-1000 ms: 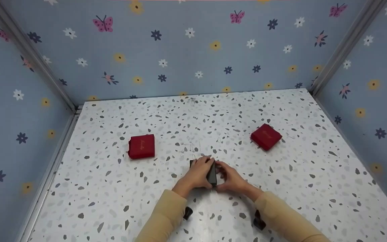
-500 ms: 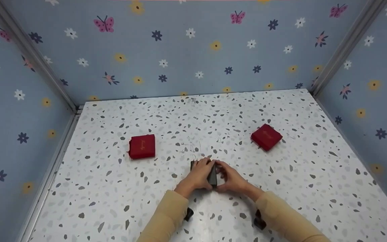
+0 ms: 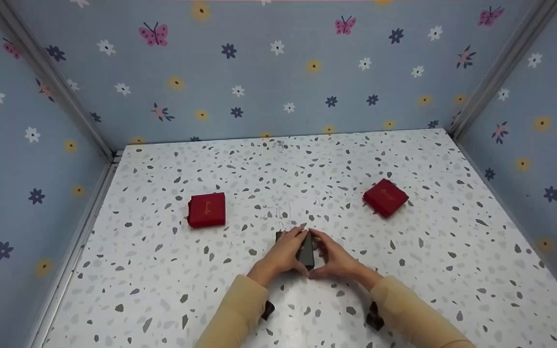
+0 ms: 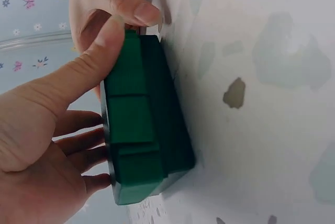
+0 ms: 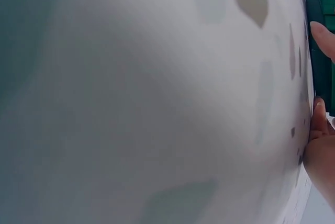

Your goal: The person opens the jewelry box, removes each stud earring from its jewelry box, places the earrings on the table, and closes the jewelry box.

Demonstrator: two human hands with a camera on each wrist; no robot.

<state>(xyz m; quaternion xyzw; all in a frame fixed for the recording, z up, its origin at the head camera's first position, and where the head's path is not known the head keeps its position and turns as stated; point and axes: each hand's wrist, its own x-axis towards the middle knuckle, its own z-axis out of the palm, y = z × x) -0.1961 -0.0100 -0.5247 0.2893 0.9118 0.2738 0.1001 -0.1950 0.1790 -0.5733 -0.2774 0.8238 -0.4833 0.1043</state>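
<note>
A small dark green box lies at the front middle of the table, seen large in the left wrist view with steps along its side. My left hand grips it from above, thumb along the near edge and fingers across the far side. Around the box's right end curls my right hand, its thumb tip close to the left thumb. In the right wrist view, my right hand shows only at the right edge, its thumb by the box's end. The right hand's other fingertips are mostly hidden.
A red box with gold lettering lies at the left and another red box sits turned at the right. Speckled white table surrounds them. A flower-patterned wall stands behind, with more walls on both sides.
My right thumb has moved slightly left, nearer to the left thumb at the box's near corner. The head view has shifted a little; the red boxes stay in place.
</note>
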